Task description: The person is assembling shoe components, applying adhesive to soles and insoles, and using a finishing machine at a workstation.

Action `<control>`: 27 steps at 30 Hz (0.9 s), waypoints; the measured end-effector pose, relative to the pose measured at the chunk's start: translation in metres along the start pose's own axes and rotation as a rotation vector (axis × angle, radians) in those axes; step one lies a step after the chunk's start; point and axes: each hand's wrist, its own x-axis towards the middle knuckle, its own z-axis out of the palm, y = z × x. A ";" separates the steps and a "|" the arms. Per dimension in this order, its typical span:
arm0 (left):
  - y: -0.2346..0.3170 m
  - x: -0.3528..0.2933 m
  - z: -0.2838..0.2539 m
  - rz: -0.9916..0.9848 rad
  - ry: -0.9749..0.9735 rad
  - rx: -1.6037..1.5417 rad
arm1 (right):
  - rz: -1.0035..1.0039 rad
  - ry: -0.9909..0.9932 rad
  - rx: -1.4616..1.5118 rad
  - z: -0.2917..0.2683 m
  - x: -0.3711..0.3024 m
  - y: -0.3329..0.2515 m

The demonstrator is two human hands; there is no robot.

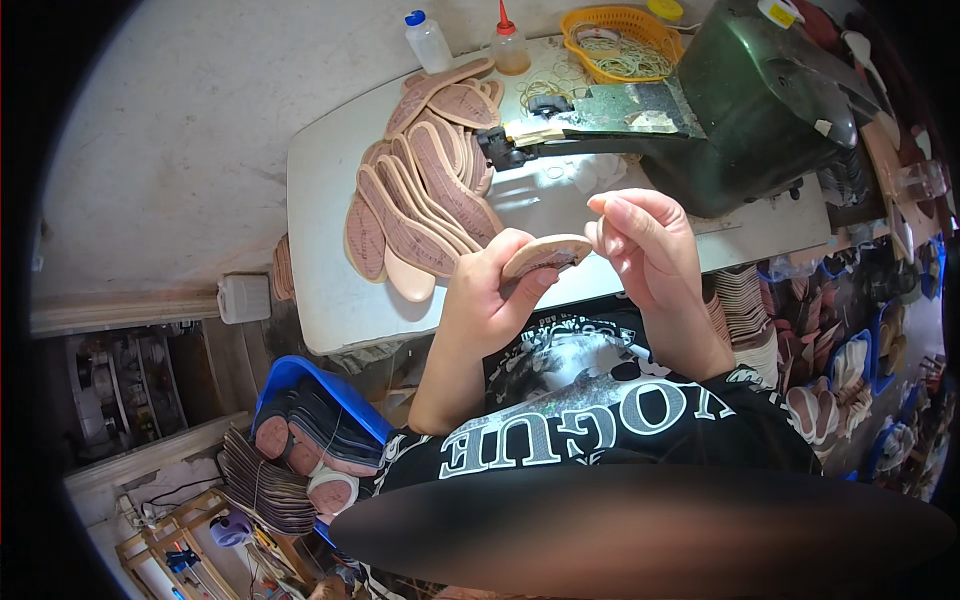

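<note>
My left hand is closed around a tan shoe insole, thumb on its near face and one rounded end pointing right. The insole is tilted over the table's front edge. Just to its right, my right hand is raised, thumb and fingers pinched together; whatever sits between the fingertips is too small to make out. Left of both hands lies a heap of brown and tan insoles, some fanned on edge, others stacked crosswise. One paler insole end sticks out at the heap's near side.
A dark green machine stands on the white table, its arm reaching left above the work area. Behind are a blue-capped bottle, a red-tipped bottle and a yellow basket of rubber bands. A blue bin holds dark soles.
</note>
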 end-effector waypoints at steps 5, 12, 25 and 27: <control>0.004 -0.005 -0.003 -0.077 -0.027 0.041 | -0.005 0.103 0.016 0.019 0.004 0.000; 0.015 0.006 -0.004 0.368 0.004 0.539 | -0.062 -0.237 -0.090 -0.015 0.007 0.013; 0.007 0.008 0.000 0.584 0.097 0.471 | -0.155 -0.282 -0.322 -0.007 0.005 0.003; 0.005 0.005 -0.003 0.521 0.083 0.295 | -0.175 -0.279 -0.374 0.001 0.006 0.000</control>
